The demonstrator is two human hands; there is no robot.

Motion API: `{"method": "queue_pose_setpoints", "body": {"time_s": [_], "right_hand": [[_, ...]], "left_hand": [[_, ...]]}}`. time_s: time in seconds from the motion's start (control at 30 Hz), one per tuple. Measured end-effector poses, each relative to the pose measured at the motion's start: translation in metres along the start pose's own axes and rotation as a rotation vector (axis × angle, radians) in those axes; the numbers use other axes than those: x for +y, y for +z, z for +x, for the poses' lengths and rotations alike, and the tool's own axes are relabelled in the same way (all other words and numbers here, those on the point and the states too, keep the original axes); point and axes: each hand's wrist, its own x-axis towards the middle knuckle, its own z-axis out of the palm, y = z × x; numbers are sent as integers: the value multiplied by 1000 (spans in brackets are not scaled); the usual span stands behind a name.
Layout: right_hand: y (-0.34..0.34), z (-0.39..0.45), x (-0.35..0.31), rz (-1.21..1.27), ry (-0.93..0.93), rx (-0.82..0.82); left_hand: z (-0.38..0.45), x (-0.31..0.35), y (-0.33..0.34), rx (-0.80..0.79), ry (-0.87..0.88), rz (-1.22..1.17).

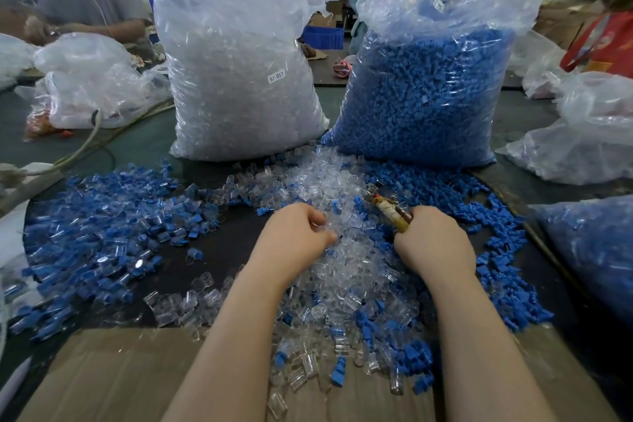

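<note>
Nearest, a cardboard sheet (113,373) strewn with clear and blue pieces. Beyond it, left hand (294,236) curled into the heap of clear plastic caps (342,271), fingertips buried; pinching a cap or not, impossible to tell. Beside it, right hand (435,243) clenched round taped pliers (388,209), handle ends hidden in the fist, nose over the same heap. Farthest, bag of clear caps (236,79), top cut off, and bag of blue plugs (424,96)
</note>
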Motion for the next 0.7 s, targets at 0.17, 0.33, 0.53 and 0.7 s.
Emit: {"method": "queue_pose_setpoints", "body": {"time_s": [0.17, 0.33, 0.53, 0.7], "right_hand": [[0, -1, 0, 1, 7, 10], [-1, 1, 1, 35, 42, 12], [1, 3, 2, 131, 34, 86], [2, 5, 3, 275, 27, 115]], "left_hand": [[0, 2, -1, 54, 7, 31], [-2, 3, -5, 161, 39, -187], [-1, 9, -7, 226, 102, -466], [-1, 10, -8, 203, 107, -641]]}}
